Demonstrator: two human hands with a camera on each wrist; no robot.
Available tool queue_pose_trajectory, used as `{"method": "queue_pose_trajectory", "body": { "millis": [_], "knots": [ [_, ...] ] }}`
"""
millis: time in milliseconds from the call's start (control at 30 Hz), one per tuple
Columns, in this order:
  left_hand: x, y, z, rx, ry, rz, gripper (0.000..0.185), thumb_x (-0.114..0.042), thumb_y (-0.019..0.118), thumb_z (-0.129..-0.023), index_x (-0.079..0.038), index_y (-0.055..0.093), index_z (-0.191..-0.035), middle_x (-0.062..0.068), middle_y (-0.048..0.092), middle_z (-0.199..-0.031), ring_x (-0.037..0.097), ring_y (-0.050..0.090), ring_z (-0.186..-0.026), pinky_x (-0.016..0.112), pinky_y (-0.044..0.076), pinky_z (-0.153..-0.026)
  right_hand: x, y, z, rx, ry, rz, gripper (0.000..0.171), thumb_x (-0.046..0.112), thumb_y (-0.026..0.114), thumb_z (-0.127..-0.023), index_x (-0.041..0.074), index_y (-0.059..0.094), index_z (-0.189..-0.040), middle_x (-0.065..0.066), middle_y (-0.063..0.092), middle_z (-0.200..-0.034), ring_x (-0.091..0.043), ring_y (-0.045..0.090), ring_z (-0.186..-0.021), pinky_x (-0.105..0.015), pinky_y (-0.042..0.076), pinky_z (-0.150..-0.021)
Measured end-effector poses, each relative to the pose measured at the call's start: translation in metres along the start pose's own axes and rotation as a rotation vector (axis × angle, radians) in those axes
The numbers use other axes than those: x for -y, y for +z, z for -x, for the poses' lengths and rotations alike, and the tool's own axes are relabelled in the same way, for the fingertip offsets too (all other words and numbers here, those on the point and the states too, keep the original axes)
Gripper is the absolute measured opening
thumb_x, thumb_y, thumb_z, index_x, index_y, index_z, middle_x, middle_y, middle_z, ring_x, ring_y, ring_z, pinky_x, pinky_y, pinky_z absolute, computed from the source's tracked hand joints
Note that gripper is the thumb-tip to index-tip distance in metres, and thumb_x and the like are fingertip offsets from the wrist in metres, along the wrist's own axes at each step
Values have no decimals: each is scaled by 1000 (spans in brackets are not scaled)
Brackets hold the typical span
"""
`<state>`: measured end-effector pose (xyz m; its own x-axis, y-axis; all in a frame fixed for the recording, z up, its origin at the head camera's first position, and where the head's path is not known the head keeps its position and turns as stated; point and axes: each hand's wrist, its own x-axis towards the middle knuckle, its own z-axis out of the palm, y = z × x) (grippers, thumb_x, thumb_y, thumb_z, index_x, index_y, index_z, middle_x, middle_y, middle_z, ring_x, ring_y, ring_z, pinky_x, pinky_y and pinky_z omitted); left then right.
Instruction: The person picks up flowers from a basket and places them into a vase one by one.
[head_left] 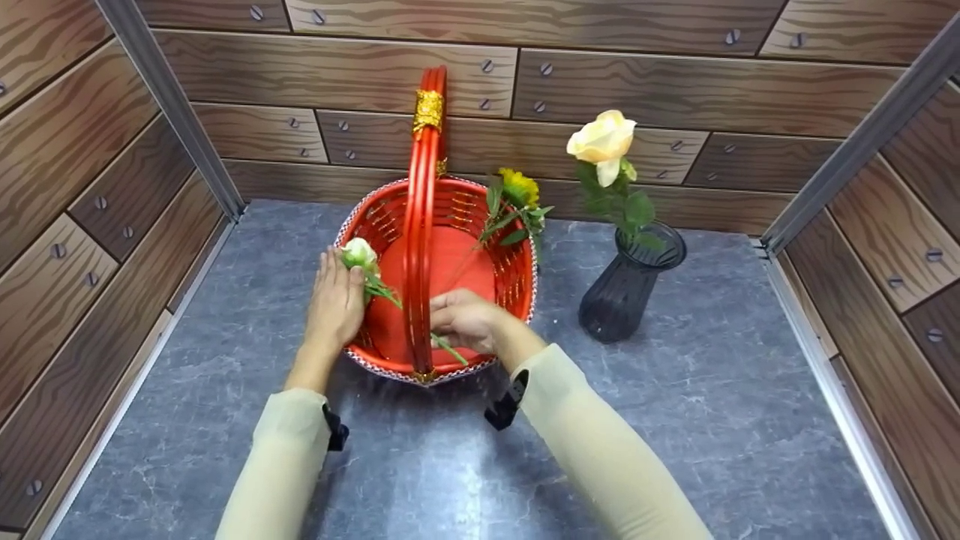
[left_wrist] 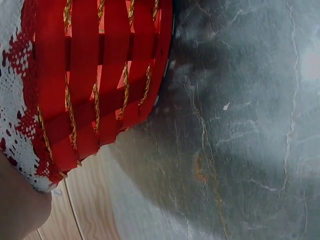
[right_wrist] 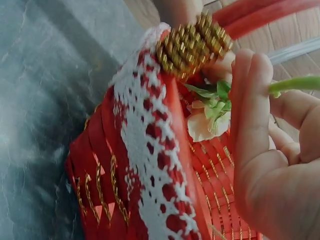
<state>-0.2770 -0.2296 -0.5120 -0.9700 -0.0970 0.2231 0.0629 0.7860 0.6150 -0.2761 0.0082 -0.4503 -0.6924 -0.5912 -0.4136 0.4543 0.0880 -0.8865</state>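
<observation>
A red woven basket [head_left: 457, 199] with a tall arched handle [head_left: 418, 225] stands before me. My left hand [head_left: 337, 304] rests along its left rim, fingers extended beside the head of a white rose [head_left: 360, 253]. The rose slants across the basket beneath the handle, its green stem pointing toward the near right. Inside the rim, my right hand [head_left: 472, 322] pinches that stem; in the right wrist view the stem [right_wrist: 295, 84] sticks out between thumb and fingers. The left wrist view catches the basket's outer wall [left_wrist: 85, 90] and part of the left hand [left_wrist: 22, 210].
A yellow flower [head_left: 519, 187] with green leaves leans on the basket's far right rim. Right of the basket, a dark glass vase [head_left: 619, 296] holds a pale peach rose [head_left: 602, 142]. Wood-patterned walls [head_left: 637, 90] enclose the grey marbled surface [head_left: 720, 390].
</observation>
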Motion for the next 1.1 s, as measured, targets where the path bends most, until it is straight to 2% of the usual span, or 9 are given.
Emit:
{"method": "queue_pose_trajectory", "body": {
  "millis": [167, 267, 367, 467, 700, 800, 933, 1100],
  "knots": [
    [1, 0, 0, 5, -5, -2, 77, -52, 12, -106, 6, 8, -157, 20, 2, -165, 33, -2, -154, 45, 2, -126, 0, -7, 6, -47, -36, -70, 34, -8, 57, -94, -9, 58, -128, -9, 71, -89, -15, 70, -75, -26, 61, -73],
    [1, 0, 1, 6, -9, -6, 76, -51, 13, -107, 5, 8, -157, 21, 3, -165, 34, -2, -154, 45, 1, -125, 0, -15, 8, -87, -37, -131, 40, -7, 57, -95, -10, 54, -134, -14, 72, -95, -18, 72, -81, -29, 61, -80],
    [0, 0, 1, 5, -8, -26, 76, -51, 14, -107, 7, 11, -156, 24, 8, -164, 35, 1, -154, 46, 3, -126, 1, -24, 10, -130, -32, -194, 39, -5, 59, -95, -8, 55, -134, -17, 74, -100, -21, 74, -85, -32, 60, -84],
    [-2, -1, 0, 14, 0, -55, 76, -50, 16, -107, 9, 14, -155, 26, 12, -163, 37, 3, -154, 47, 3, -125, 3, -31, 13, -169, -38, -246, 39, -5, 60, -95, -9, 56, -133, -17, 74, -99, -22, 75, -86, -33, 60, -84],
    [-5, -2, -1, 58, -7, -98, 74, -48, 19, -108, 8, 13, -155, 25, 9, -164, 37, 1, -154, 47, 3, -125, 8, -45, 24, -192, -104, -318, 35, -4, 58, -96, -11, 55, -131, -15, 74, -94, -21, 74, -84, -31, 60, -83],
    [-5, -2, -1, 59, -2, -102, 74, -48, 21, -108, 9, 14, -155, 26, 10, -164, 38, 1, -153, 48, 3, -125, 10, -51, 29, -210, -129, -342, 30, -2, 57, -97, -9, 58, -126, -15, 74, -97, -20, 74, -85, -31, 60, -83],
    [-4, -2, 0, 66, -6, -105, 76, -50, 19, -107, 8, 12, -155, 26, 9, -164, 38, 1, -153, 48, 2, -125, 13, -56, 36, -232, -145, -358, 32, 0, 57, -98, -8, 57, -128, -13, 74, -97, -19, 74, -84, -32, 60, -83],
    [-4, -1, 0, 67, -9, -98, 76, -50, 19, -107, 8, 12, -156, 25, 7, -164, 37, 0, -154, 48, 2, -125, 20, -61, 47, -244, -182, -369, 29, -2, 56, -98, -7, 57, -126, -11, 76, -93, -17, 74, -79, -30, 61, -78]
  ]
}}
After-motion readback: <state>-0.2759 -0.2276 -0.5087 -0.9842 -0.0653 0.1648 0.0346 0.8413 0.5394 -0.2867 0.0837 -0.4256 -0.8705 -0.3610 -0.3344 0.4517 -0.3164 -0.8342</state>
